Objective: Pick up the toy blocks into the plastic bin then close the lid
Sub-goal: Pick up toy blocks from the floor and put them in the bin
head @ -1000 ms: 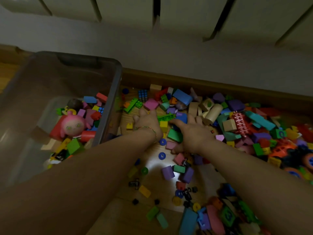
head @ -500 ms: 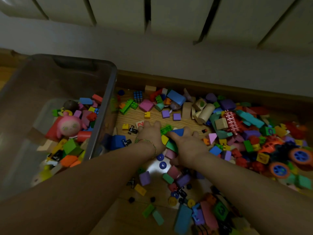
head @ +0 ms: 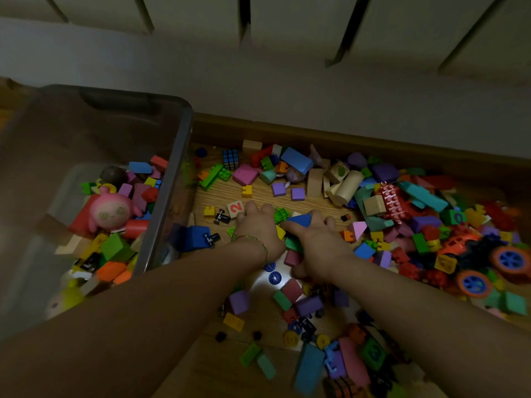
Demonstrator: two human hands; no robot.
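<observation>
Many coloured toy blocks lie scattered on the wooden floor (head: 258, 196). The translucent plastic bin (head: 184, 156) stands open at the left, partly filled with blocks and a pink doll (head: 112, 209). My left hand (head: 258, 228) and my right hand (head: 319, 242) are cupped side by side in the middle of the floor. Their fingers curl over a small cluster of blocks: a blue block (head: 300, 219), a green studded brick (head: 281, 215) and a yellow piece (head: 280, 232) show between them. No lid is in view.
A dense heap of blocks and a toy car with orange wheels (head: 474, 282) fills the right side. A wooden cylinder (head: 349, 186), a small puzzle cube (head: 230, 158) and a number block (head: 236, 208) lie beyond my hands. A wooden skirting (head: 344, 139) and wall bound the far side.
Both hands have drawn closer to me, dragging the cluster of blocks along the floor. A strip of floor beyond them is now bare.
</observation>
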